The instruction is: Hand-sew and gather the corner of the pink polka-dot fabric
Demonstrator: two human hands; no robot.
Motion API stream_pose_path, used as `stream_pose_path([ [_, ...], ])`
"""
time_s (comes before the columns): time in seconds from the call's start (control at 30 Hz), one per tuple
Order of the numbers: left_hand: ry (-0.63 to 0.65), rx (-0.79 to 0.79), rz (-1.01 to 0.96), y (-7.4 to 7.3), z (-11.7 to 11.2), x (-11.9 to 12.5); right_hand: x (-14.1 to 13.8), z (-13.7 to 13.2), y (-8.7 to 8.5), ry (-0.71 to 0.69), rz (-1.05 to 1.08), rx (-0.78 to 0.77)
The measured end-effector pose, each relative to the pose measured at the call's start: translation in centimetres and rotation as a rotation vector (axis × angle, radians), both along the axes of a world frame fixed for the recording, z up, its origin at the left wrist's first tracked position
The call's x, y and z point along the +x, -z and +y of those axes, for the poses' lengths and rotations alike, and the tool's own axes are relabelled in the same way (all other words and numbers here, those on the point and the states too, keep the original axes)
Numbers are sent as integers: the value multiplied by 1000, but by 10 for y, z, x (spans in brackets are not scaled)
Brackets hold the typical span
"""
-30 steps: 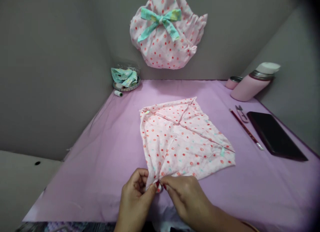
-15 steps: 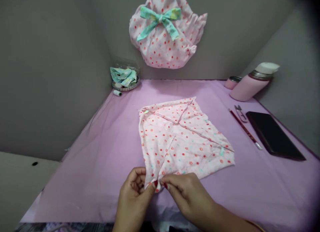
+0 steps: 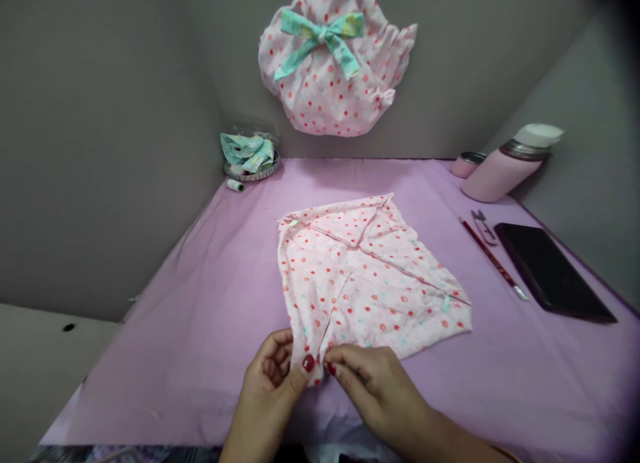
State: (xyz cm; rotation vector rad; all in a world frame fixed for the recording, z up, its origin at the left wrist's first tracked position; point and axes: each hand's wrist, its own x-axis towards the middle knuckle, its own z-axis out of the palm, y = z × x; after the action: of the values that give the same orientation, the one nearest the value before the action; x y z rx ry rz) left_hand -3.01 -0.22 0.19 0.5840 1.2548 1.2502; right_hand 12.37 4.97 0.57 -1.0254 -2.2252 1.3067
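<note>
A pink fabric piece (image 3: 365, 270) with red and mint spots lies spread on the table, creased and seamed across its middle. At its near left corner, my left hand (image 3: 273, 383) pinches the folded edge, the thumb with its red nail on top. Close beside it, my right hand (image 3: 380, 390) has thumb and forefinger pressed together at the same fold. Whether a needle or pin sits between those right fingertips is too small to make out. A small mint tab (image 3: 447, 304) shows near the fabric's right corner.
A pink spotted fabric bag (image 3: 325, 83) with a mint bow hangs at the back. Back left are a tray of mint fabric (image 3: 250, 153) and a thread spool (image 3: 235, 184). To the right stand a pink bottle (image 3: 500, 173), thread snips (image 3: 483, 228), a pencil (image 3: 494, 258) and a black phone (image 3: 555, 273).
My left thumb has shifted up slightly on the fold, so its nail now shows fully. My right fingers stay at nearly the same spot, and the fabric lies almost unchanged.
</note>
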Motion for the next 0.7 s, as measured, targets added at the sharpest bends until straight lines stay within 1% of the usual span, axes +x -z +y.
stream_pose_path([
  [0.1, 20, -20, -7, -1, -2, -2, 1, 0, 0, -4, 5, -9],
  [0.33, -12, -39, -69, -4, 1, 1, 5, 4, -3, -60, 50, -91],
  [0.47, -26, -40, -114, -2, 2, 2, 7, 5, -3, -79, 64, -119],
  [0.7, -34, -40, -116, -1, 1, 2, 9, 7, -5, -116, 93, -171],
])
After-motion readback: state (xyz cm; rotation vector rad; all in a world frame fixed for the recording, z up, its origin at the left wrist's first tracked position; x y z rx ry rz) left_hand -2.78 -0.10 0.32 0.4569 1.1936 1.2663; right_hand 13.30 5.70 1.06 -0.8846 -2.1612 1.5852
